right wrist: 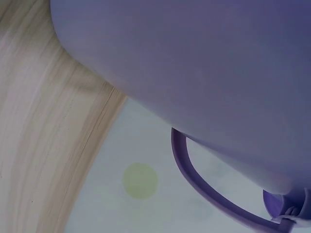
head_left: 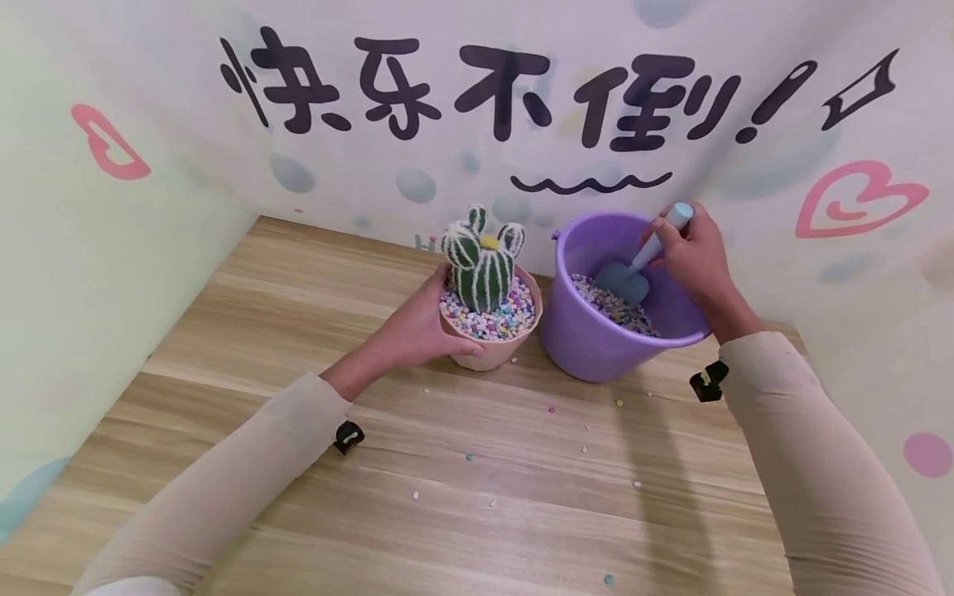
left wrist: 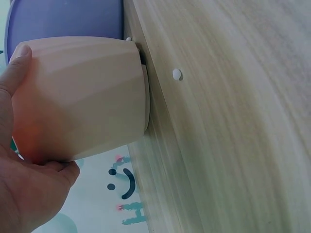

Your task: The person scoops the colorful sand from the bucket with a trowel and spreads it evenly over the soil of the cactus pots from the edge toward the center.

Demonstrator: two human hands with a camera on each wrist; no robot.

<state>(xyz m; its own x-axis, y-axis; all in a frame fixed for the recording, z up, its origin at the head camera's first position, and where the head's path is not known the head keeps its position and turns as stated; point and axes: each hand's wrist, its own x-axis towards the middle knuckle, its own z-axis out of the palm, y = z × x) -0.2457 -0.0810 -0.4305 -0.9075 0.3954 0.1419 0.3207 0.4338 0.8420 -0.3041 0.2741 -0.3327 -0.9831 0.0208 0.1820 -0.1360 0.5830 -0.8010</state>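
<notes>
My left hand [head_left: 419, 327] grips a peach flowerpot [head_left: 490, 358], thumb on the near side and fingers round the left. Fingers also wrap the pot's side in the left wrist view, where the pot [left wrist: 82, 97] fills the upper left. A green and white cactus [head_left: 484, 280] with a yellow tuft stands in the pot, ringed by colourful pebbles [head_left: 499, 324]. Just right of it is a purple bucket [head_left: 596, 352]. Inside the bucket, my right hand [head_left: 696, 252] holds a blue-grey trowel [head_left: 624, 283] by its handle, blade down against more pebbles [head_left: 605, 305].
Loose pebbles lie scattered over the wooden table [head_left: 358, 497], one white pebble [left wrist: 177, 74] close to the pot. A printed cloth [head_left: 417, 157] hangs right behind pot and bucket. The bucket's handle [right wrist: 194, 182] hangs on its far side in the right wrist view.
</notes>
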